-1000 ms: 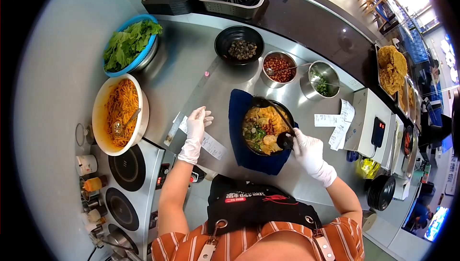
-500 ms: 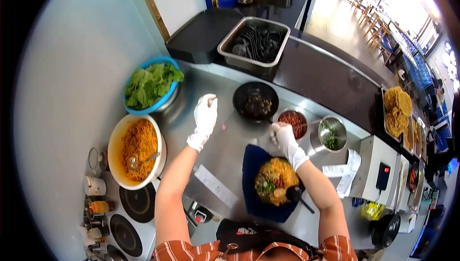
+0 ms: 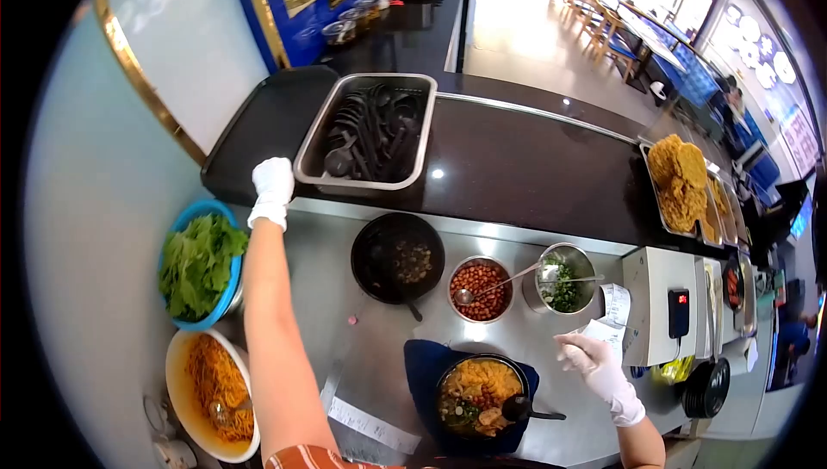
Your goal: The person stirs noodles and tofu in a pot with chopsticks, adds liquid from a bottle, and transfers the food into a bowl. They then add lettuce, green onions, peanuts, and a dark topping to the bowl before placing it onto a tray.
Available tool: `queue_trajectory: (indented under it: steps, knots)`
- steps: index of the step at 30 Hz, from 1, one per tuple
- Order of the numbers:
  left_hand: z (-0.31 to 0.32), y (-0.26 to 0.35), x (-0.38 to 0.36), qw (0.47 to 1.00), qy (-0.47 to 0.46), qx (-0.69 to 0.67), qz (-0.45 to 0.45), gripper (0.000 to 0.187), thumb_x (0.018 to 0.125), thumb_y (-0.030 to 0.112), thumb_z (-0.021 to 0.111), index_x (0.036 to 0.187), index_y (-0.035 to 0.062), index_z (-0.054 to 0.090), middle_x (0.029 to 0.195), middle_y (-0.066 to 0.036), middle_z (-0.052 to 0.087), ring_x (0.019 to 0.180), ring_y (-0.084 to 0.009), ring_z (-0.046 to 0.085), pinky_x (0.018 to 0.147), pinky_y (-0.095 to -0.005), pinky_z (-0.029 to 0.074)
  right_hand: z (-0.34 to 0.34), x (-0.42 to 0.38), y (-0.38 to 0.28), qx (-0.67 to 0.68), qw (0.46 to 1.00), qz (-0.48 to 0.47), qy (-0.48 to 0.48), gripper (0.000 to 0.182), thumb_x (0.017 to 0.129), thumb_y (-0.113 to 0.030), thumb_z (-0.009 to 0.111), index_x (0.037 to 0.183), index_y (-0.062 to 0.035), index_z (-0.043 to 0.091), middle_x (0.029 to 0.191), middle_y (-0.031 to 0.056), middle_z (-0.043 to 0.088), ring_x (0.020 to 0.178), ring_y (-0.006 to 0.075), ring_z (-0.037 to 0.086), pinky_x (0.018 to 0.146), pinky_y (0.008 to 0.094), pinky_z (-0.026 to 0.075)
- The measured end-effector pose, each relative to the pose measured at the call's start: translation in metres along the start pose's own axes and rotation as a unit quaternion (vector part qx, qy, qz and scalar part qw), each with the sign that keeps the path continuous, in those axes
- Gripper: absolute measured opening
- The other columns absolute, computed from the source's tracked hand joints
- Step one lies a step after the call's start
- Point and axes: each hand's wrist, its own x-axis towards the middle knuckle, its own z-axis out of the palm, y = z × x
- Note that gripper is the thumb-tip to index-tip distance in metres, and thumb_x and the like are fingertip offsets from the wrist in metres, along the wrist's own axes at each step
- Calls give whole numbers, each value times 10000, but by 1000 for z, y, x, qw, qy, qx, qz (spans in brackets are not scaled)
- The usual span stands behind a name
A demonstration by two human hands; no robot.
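Note:
My left hand (image 3: 274, 183), in a white glove, is closed at the front edge of a black tray (image 3: 258, 116), beside a steel pan of black spoons (image 3: 377, 137). In a matching glove, my right hand (image 3: 596, 371) hovers with fingers partly apart and nothing visible in them, just below paper slips (image 3: 613, 312). To its left, a bowl of food (image 3: 484, 391) topped with peanuts and greens rests on a dark blue base (image 3: 422, 370). A black spoon (image 3: 519, 409) lies across that bowl, its handle pointing right.
Behind the bowl stand a black bowl (image 3: 398, 258), a peanut pot (image 3: 481, 288) with a spoon, and a pot of chopped greens (image 3: 562, 284). Leafy greens (image 3: 202, 264) and shredded orange food (image 3: 217, 378) are at left. Fried pieces (image 3: 680, 180) sit at right.
My left hand has moved forward to the black tray. My right hand has left the peanut pot, moved right and opened. The view has turned and shifted.

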Motion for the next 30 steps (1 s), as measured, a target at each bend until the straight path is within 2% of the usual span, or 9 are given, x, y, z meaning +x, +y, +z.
queue_trajectory:
  steps: [5,7,11,13,16,20,23,25,30]
  knots:
    - [-11,1,6,1000,-11,-17,19,200,823,133,550,769,58,727,796,-184,685,762,-355,683,662,-465,546,-14,-13,45,91,991,57,76,279,966,-146,532,1168,32,603,826,35,640,708,99,585,683,235,494]
    - [-21,6,4,999,-12,-2,34,167,845,129,544,817,62,695,808,-142,687,743,-309,689,637,-425,558,-18,-17,42,73,993,59,74,281,964,-151,539,1169,30,605,831,35,641,705,98,582,681,234,493]
    - [-13,-7,23,975,154,157,31,80,913,95,481,922,100,561,868,-90,616,716,-228,676,600,-366,566,-27,-30,54,103,985,97,95,291,966,-163,546,1167,38,604,838,30,645,710,97,580,692,232,491]
    - [-12,-35,41,979,151,135,12,101,921,160,515,947,81,574,855,-109,633,705,-266,673,588,-388,556,-32,-37,54,104,983,104,109,289,967,-165,547,1165,38,605,838,30,645,708,95,577,692,230,489]
    - [-16,-65,57,989,126,45,63,253,909,270,581,1046,57,584,875,-149,665,703,-349,660,610,-430,543,-37,-42,62,124,978,112,124,284,968,-167,547,1161,32,608,840,30,646,702,91,569,690,226,485]
    - [-7,-72,82,998,19,51,-21,262,900,218,589,1089,36,592,947,-174,669,762,-357,663,666,-437,540,-38,-48,73,146,974,116,128,277,970,-167,543,1155,28,611,838,30,646,695,84,563,687,219,477]
    - [-61,-41,53,994,96,21,41,243,916,183,560,1100,27,594,950,-183,667,782,-371,656,681,-442,536,-40,-52,84,156,972,124,128,277,971,-165,540,1153,31,610,835,29,645,691,82,560,685,216,473]
    - [-82,-29,45,970,234,-9,72,186,922,165,549,1035,27,602,926,-180,661,771,-359,652,665,-427,534,-43,-54,93,179,966,127,134,277,971,-165,540,1153,31,610,834,30,645,689,82,559,684,216,473]
    - [-145,68,7,906,346,-86,228,89,882,150,573,883,63,555,771,-116,579,655,-307,603,561,-390,491,-42,-66,103,196,962,119,147,276,973,-165,535,1150,32,613,831,38,644,685,83,561,682,216,474]
